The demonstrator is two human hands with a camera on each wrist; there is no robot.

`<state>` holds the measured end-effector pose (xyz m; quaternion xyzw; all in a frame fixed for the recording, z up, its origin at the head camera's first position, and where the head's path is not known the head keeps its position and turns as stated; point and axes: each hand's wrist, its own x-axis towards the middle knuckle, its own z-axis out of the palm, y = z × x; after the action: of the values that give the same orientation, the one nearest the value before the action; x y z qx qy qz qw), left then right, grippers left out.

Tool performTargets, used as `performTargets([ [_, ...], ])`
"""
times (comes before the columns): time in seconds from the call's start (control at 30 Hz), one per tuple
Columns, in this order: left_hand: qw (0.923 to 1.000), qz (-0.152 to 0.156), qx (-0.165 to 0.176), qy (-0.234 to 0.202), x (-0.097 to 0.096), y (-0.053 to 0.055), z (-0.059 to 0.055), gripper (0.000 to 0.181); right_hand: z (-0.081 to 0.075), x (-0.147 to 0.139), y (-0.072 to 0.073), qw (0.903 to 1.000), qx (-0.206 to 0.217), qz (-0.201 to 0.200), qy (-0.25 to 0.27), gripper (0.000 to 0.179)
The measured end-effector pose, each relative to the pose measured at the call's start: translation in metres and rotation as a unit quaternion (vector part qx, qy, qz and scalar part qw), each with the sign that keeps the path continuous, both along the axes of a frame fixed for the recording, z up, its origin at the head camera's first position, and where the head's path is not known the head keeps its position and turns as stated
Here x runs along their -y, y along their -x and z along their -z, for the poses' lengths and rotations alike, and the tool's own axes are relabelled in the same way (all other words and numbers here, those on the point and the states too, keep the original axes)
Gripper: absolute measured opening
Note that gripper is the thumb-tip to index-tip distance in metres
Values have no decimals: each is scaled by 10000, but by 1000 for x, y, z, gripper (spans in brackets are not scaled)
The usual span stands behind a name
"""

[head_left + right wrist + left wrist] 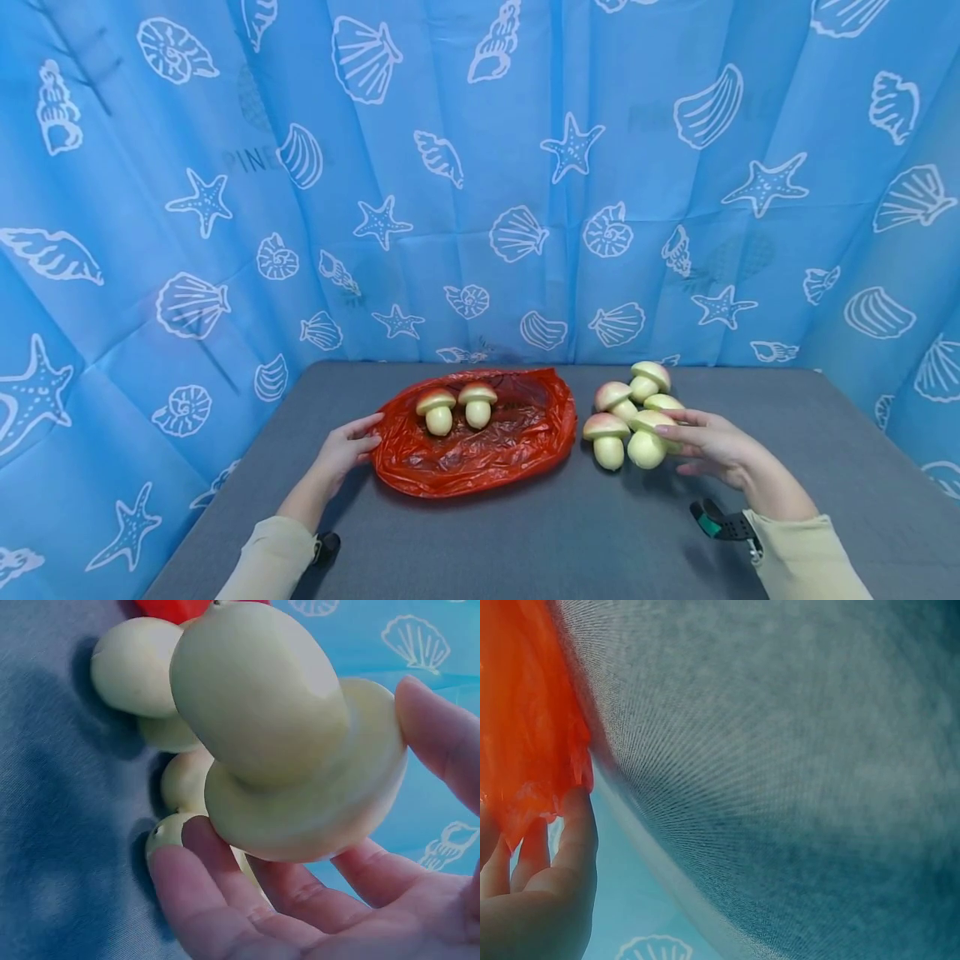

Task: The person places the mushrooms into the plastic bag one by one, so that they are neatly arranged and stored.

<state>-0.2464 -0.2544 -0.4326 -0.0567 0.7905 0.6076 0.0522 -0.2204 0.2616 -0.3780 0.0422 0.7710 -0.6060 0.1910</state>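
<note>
A red plastic bag point(517, 454) lies spread open on the grey table, with two toy mushrooms point(477, 407) on it, red-capped and pale-stemmed. At the bag's left edge, my left hand point(347, 450) pinches the rim; the left wrist view shows the fingers point(576, 832) against the red plastic point(525, 712), the thumb only partly visible. To the right of the bag, my right hand point(716, 450) grips a pale toy mushroom point(255, 697) by its cap, thumb on one side and fingers on the other. Its stem points away from the palm.
Several more toy mushrooms point(608, 452) cluster just right of the bag, beside and behind the held one. The grey table point(510, 550) extends to a blue curtain point(465, 275) with white shell prints along the back and sides. Each wrist wears a dark strap point(723, 523).
</note>
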Motion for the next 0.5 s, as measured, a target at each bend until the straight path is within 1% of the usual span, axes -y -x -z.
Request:
performTargets([
  [0.23,10000,-49,48,20,0,1,1,45,-8,6,1,9989,-169,-251,372,85],
  [0.3,10000,-64,41,12,0,1,1,44,-10,10,3,9986,-200,-254,411,84],
  [0.5,10000,47,0,3,0,-1,0,45,-14,18,6,9986,-271,-194,399,84],
])
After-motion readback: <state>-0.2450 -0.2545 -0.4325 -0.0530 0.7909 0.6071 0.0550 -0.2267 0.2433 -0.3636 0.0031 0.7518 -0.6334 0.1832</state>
